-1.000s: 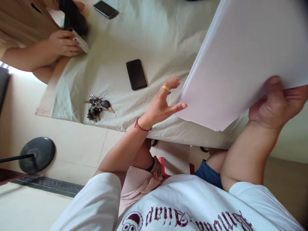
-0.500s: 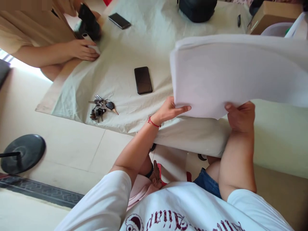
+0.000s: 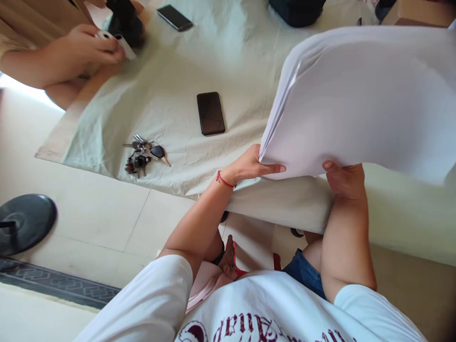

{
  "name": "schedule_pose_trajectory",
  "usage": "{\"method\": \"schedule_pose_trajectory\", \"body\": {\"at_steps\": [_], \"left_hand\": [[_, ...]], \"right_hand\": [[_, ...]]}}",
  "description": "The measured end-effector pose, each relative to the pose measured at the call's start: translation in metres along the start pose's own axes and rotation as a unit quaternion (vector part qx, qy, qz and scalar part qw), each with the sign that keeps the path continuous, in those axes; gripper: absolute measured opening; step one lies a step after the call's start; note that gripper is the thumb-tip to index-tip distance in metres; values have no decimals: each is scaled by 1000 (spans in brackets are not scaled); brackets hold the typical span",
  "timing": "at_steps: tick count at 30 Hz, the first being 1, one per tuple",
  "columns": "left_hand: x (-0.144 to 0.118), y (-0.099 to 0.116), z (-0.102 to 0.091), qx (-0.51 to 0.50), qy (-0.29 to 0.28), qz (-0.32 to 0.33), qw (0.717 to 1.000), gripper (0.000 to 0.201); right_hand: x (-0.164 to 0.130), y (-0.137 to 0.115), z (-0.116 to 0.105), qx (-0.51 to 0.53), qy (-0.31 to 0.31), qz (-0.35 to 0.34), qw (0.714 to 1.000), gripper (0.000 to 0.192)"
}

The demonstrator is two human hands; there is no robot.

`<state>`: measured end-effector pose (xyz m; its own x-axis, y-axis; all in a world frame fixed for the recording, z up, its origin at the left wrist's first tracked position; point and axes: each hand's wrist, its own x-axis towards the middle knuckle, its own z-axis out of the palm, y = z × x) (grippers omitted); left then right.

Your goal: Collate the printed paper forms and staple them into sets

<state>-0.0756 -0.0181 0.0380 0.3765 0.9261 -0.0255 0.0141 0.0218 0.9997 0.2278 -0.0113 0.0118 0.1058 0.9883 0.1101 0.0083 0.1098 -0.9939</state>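
A stack of large white paper sheets (image 3: 356, 104) is held above the cloth-covered table, bending over toward the right. My left hand (image 3: 251, 166), with a red string on its wrist, grips the stack's near left corner, thumb on top and fingers underneath. My right hand (image 3: 345, 178) pinches the near edge farther right, its thumb over the top sheet. The fingers below the paper are hidden. Along the left side the sheets' edges show slightly fanned. A black phone (image 3: 211, 113) lies on the cloth left of the stack.
A bunch of keys (image 3: 146, 154) rests near the table's front edge. Farther back are another phone (image 3: 174, 18), a black case (image 3: 297, 10) and a cardboard box (image 3: 420, 13). At the left, another person's hand (image 3: 101, 45) holds a small white object. A round black base (image 3: 26, 223) stands on the floor.
The paper stack has bent more, its far left corner swinging right and its sheet edges spreading. My hands keep their grip. The other person's hand has lifted the white object.
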Motion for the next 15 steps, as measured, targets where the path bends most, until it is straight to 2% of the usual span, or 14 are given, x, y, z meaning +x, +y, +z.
{"method": "schedule_pose_trajectory", "body": {"at_steps": [3,8,11,15], "left_hand": [[1,-3,3,7,23,2,1000,44],[1,-4,5,-18,53,4,998,46],[0,-3,5,-67,87,29,993,51],[1,-1,6,-80,97,38,991,56]], "right_hand": [[2,6,2,-20,-20,2,1000,57],[4,8,7,-34,-5,-34,999,69],[0,6,7,-34,-3,-66,997,68],[-4,8,7,-53,-18,-34,998,62]]}}
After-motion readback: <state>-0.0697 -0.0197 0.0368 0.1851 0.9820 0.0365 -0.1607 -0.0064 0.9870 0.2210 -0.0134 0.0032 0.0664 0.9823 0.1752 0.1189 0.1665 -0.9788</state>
